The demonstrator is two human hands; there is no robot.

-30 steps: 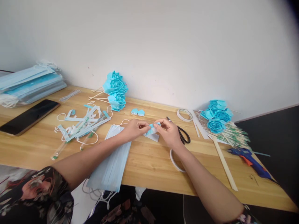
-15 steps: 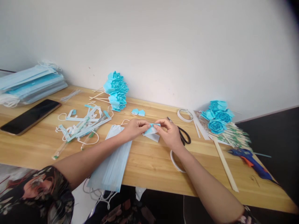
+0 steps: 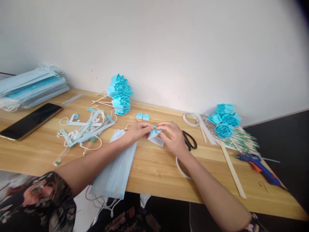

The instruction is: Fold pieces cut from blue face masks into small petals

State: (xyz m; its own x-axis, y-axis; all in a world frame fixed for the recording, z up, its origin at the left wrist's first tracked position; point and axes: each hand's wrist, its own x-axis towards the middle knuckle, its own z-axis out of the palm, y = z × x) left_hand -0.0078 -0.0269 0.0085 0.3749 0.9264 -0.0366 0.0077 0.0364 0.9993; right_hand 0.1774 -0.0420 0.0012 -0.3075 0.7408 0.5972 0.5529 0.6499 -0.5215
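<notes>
Between my two hands is a small piece of blue mask fabric (image 3: 153, 132), its top edge folded. My left hand (image 3: 138, 132) pinches it from the left, thumb and finger closed on it. From the right, the fingers of my right hand (image 3: 173, 135) close on its other corner. A white strip (image 3: 156, 141) lies on the table just below the piece. Two small blue petals (image 3: 142, 116) rest behind my hands. Black-handled scissors (image 3: 190, 140) lie partly hidden by my right hand. Blue face masks (image 3: 116, 164) lie beneath my left forearm.
Blue fabric flowers on sticks (image 3: 120, 93) lie at the back, more flowers (image 3: 224, 120) at the right. A glue gun (image 3: 259, 169), tape rolls (image 3: 191, 119) and a wooden strip (image 3: 233, 170) are to the right. Leftward are mask scraps (image 3: 89, 125), a phone (image 3: 31, 120) and stacked masks (image 3: 33, 85).
The fabric's top edge, straight before, now shows a folded, angled corner. My right fingers have shifted slightly left and stretched over it. My left hand has barely moved.
</notes>
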